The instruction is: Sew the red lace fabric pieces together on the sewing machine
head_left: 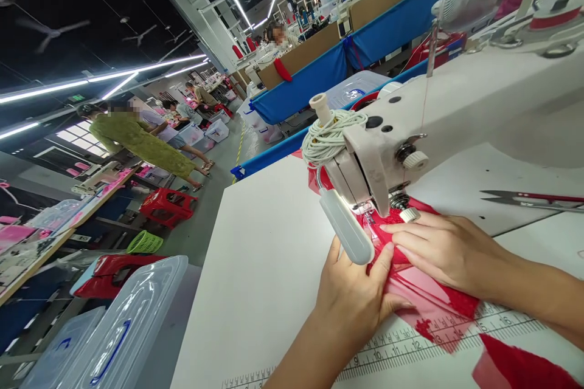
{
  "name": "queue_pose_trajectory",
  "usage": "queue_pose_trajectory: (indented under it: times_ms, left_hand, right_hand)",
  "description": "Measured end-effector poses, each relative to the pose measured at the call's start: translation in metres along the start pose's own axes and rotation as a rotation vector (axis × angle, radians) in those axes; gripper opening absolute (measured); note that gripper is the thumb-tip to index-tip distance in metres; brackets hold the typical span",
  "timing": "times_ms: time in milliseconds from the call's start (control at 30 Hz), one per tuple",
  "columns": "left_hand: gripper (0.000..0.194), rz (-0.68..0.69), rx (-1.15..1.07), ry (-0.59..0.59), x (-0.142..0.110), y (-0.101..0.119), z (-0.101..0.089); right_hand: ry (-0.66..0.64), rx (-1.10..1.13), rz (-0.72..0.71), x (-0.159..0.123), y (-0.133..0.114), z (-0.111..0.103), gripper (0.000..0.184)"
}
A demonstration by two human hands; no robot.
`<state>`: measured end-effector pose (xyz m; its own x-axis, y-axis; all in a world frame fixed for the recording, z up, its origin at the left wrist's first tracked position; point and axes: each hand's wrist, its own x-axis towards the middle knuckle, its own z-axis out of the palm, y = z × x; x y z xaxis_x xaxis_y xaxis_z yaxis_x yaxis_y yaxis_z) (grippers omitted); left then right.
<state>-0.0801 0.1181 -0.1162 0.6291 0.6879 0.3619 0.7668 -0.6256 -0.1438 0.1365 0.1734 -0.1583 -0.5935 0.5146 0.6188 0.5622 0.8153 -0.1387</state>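
A piece of red lace and sheer mesh fabric lies under the presser foot of a white sewing machine. My left hand rests beside the needle area with its fingers spread, the index fingertip and thumb touching the fabric's left edge. Part of that hand is hidden behind a grey lamp fixed to the machine head. From the right, my right hand presses on the fabric, its fingers close together near the presser foot; its thumb side is partly unclear.
Printed along the table's front is a ruler scale. Thread snips lie at right, and a loose red fabric piece at the front. Lidded plastic bins and a red stool stand left. People work or stand farther back.
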Motion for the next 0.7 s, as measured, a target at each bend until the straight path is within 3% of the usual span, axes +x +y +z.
queue_pose_trajectory:
  times_ms: [400,700]
  left_hand:
    - [0.066,-0.004,0.027,0.045,0.0023,-0.0035,0.0038]
    - [0.063,-0.028,0.037,0.038,0.0017,-0.0097,0.0086]
  right_hand:
    - [-0.051,-0.042,-0.034,0.0098,0.0033,-0.0073,0.029]
    - [-0.133,-0.032,0.061,0.0059,0.0075,0.0013,0.037]
